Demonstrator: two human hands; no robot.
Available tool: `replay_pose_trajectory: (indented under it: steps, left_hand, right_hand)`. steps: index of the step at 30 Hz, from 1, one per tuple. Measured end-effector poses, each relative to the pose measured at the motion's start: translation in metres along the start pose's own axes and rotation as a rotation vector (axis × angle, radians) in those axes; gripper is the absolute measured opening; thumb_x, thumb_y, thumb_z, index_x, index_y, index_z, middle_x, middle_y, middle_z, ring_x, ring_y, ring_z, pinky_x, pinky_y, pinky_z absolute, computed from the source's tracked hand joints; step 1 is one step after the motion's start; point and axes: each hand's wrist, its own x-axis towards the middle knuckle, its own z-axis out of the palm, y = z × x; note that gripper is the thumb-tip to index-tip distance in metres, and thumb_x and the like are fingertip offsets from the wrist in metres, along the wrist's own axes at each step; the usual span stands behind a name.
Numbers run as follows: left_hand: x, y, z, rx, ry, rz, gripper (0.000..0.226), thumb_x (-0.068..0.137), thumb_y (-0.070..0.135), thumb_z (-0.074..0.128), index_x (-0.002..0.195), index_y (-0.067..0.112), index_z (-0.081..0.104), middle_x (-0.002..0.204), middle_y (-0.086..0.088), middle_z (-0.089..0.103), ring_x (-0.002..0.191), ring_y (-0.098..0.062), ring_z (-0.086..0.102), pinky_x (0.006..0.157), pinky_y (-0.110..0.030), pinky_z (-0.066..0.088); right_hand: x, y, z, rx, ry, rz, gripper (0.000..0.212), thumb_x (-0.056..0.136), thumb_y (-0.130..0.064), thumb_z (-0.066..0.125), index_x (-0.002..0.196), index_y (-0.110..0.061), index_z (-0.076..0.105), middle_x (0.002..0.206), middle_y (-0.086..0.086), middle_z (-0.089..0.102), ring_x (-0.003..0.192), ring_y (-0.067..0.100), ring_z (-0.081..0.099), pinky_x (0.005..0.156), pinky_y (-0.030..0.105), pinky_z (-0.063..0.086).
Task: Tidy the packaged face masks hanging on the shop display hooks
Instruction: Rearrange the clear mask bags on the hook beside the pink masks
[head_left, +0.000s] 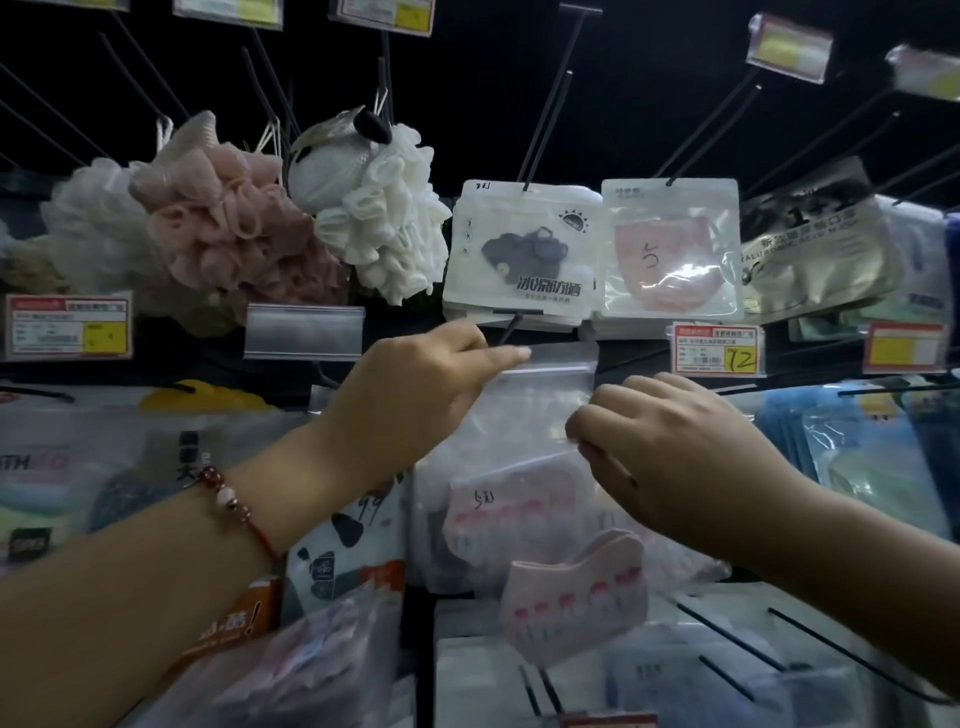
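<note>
Two hands (415, 384) (670, 457), three bath poufs (234, 218), one clear bag (524, 415)

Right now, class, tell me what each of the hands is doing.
Left hand: pinches the top edge of the clear zip bag.
Right hand: pinches the same bag's right side.

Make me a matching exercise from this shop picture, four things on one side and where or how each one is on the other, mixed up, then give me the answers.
Things
1. clear bag
2. grey mask pack
3. pink mask
4. pink puff

Places or states
A. hanging at upper left, beside a white puff
B. loose, outside any pack, low in the middle
C. pinched by left hand and right hand
D. on a hook, left of a pack marked 5

Pairs: 1-C, 2-D, 3-B, 4-A
</note>
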Motion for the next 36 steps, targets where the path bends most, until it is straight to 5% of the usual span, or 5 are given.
replay_pose_trajectory:
  steps: [10,17,24,30,36]
  left_hand:
    - [0.004,-0.003,0.013,-0.203,-0.043,-0.255,0.034,0.096,0.020,0.064,0.128,0.032,0.067,0.091,0.013,0.061,0.064,-0.004,0.052,0.064,-0.026,0.048]
    - [-0.003,-0.020,0.027,0.218,-0.128,0.044,0.043,0.084,0.001,0.072,0.125,0.014,0.068,0.082,-0.005,0.063,0.067,-0.026,0.057,0.057,-0.039,0.050]
    - [-0.020,0.001,0.005,-0.038,-0.061,-0.176,0.045,0.095,0.011,0.048,0.139,0.017,0.058,0.129,-0.004,0.062,0.119,-0.022,0.057,0.100,-0.046,0.048]
    - [-0.023,0.035,-0.011,-0.013,-0.155,-0.047,0.043,0.096,0.036,0.056,0.135,0.019,0.059,0.120,0.001,0.068,0.109,-0.017,0.064,0.090,-0.038,0.053]
    - [-0.021,0.039,-0.015,-0.139,-0.074,-0.153,0.037,0.087,0.011,0.073,0.121,0.021,0.065,0.100,0.008,0.070,0.087,-0.011,0.066,0.071,-0.032,0.058]
  right_hand:
    - [0.002,0.000,0.007,0.053,0.008,0.055,0.010,0.086,-0.021,0.055,0.088,-0.022,0.065,0.078,-0.007,0.064,0.066,0.018,0.060,0.062,0.033,0.050]
    - [0.009,0.004,0.014,0.076,0.001,0.092,0.007,0.087,-0.017,0.060,0.089,-0.019,0.067,0.080,-0.005,0.066,0.068,0.020,0.063,0.063,0.036,0.053]
    - [0.008,0.013,0.022,0.077,-0.037,0.150,0.009,0.091,-0.017,0.062,0.098,-0.019,0.068,0.088,-0.003,0.068,0.076,0.021,0.065,0.070,0.041,0.055]
    - [0.015,0.005,0.014,0.182,0.008,0.184,0.012,0.093,-0.020,0.060,0.100,-0.019,0.069,0.092,-0.003,0.070,0.079,0.022,0.066,0.072,0.041,0.055]
    - [0.021,-0.003,0.006,0.266,0.063,0.241,0.013,0.092,-0.022,0.062,0.104,-0.021,0.069,0.094,-0.007,0.068,0.081,0.016,0.064,0.072,0.036,0.053]
